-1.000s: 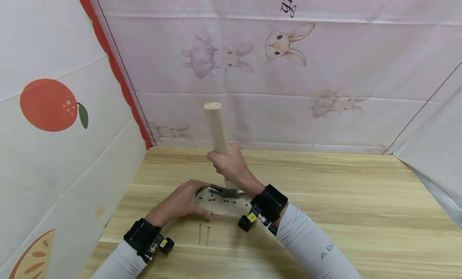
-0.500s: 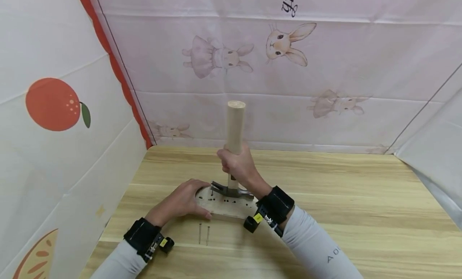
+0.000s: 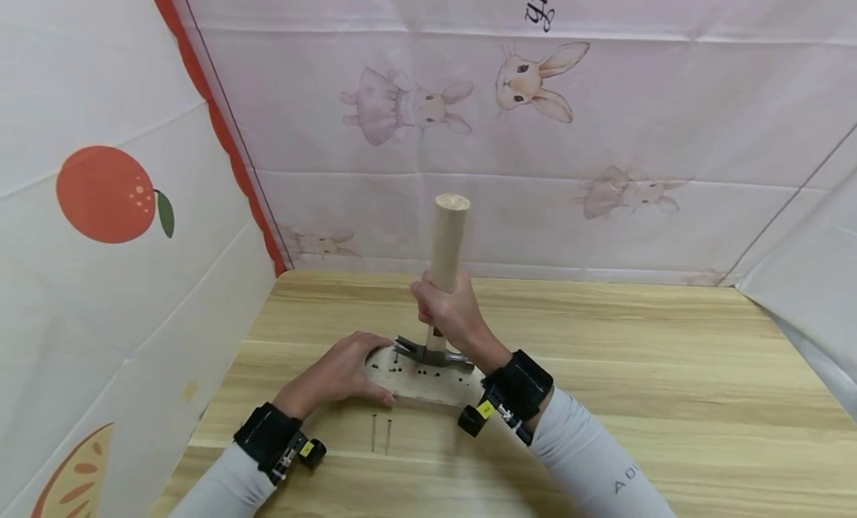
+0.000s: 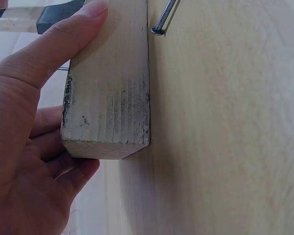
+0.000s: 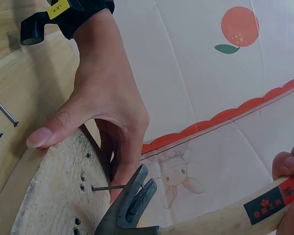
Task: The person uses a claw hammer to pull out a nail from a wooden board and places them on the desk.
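Note:
My left hand [image 3: 338, 373] grips the left end of a thick wooden block [image 3: 418, 388], thumb on the near side and fingers round the far side. Dark holes dot the block's top. One nail [image 5: 107, 188] stands out of the top near that hand. My right hand [image 3: 457, 317] holds a claw hammer [image 3: 450, 242] by its wooden handle, head down over the block. In the right wrist view the claw [image 5: 137, 196] lies at the standing nail's upper end; whether the nail sits in the slot I cannot tell.
Two loose nails [image 3: 373, 433] lie side by side on the wooden table [image 3: 643, 369], in front of the block. Printed sheets hang behind [image 3: 636, 109] the table and along its left side [image 3: 201, 161].
My right hand has swung the hammer's handle from a leftward lean to the right, leaning slightly right now. My left hand and the block stay in place.

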The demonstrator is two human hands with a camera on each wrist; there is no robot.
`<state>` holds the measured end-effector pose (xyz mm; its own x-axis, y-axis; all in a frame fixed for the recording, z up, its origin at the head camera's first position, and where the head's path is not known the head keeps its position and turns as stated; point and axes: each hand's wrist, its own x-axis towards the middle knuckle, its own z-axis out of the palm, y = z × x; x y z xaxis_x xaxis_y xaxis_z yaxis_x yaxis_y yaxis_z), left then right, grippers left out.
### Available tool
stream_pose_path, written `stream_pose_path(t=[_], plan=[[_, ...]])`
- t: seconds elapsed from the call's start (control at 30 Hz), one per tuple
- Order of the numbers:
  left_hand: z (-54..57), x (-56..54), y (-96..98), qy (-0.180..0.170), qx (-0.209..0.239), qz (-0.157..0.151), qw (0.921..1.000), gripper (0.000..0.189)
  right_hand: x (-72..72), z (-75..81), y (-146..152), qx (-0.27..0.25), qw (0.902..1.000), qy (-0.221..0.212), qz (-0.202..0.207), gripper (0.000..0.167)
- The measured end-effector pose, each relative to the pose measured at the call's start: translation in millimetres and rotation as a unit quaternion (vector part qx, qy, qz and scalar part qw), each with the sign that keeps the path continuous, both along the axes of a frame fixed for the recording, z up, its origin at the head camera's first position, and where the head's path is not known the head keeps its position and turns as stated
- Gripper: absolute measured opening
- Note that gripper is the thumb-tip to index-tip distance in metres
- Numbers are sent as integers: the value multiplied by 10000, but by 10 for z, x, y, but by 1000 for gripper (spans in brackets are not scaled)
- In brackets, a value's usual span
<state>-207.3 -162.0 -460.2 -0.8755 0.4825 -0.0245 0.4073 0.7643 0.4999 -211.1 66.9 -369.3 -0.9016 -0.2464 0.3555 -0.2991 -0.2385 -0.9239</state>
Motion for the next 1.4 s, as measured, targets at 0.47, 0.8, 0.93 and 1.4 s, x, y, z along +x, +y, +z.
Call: stream_pose_path(t=[0.47,0.8,0.93,1.4], plan=[[-4,16,20,-15,17,38,10000,105,32,-9,119,-415,9990,159,6,32],[-16,23,29,-60,42,91,9999,105,33,-45,266,-941,9931,694,102,39],[-9,27,28,-37,35,76,10000,104,38,-77,338,-1388,9845,1000,378,38],[8,27,34,-72,47,62,9999,105,86,-94,417,-1671,9712,1503,791,36]])
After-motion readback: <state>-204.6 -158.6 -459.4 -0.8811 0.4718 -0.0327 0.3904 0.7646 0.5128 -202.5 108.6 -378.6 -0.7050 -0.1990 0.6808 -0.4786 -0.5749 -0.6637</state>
